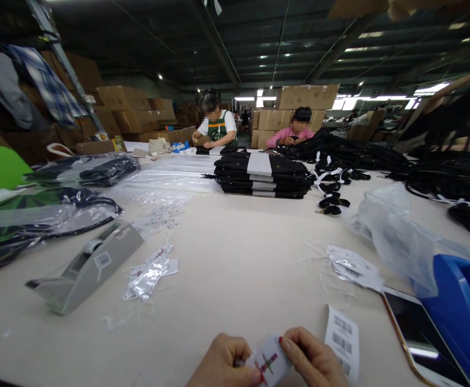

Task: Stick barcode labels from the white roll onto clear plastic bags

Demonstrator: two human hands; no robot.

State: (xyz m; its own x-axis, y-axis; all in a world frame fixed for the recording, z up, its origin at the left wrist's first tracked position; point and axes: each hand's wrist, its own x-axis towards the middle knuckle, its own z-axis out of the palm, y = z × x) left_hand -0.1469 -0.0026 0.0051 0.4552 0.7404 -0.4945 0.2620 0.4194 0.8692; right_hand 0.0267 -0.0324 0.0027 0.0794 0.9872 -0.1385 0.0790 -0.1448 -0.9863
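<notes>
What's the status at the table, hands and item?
Left hand and right hand both pinch a small clear packet. Barcode label lies beside right hand. Nothing between the hands.

Two hands at the near edge — a left hand (222, 363) and a right hand (313, 361) — share one small card (270, 363) printed with a cross. One barcode label sheet (342, 344) lies just beside them. Two tape dispensers stand on the one long table (243, 258): a grey tape dispenser (87, 266) and a blue tape dispenser (460, 314). One phone (418, 336), one stack of folded black garments (262, 176). Two co-workers at the far end — a person in a green apron (217, 128) and a person in pink (293, 131). The small clear packets (150, 274) overlap, so their number cannot be told
</notes>
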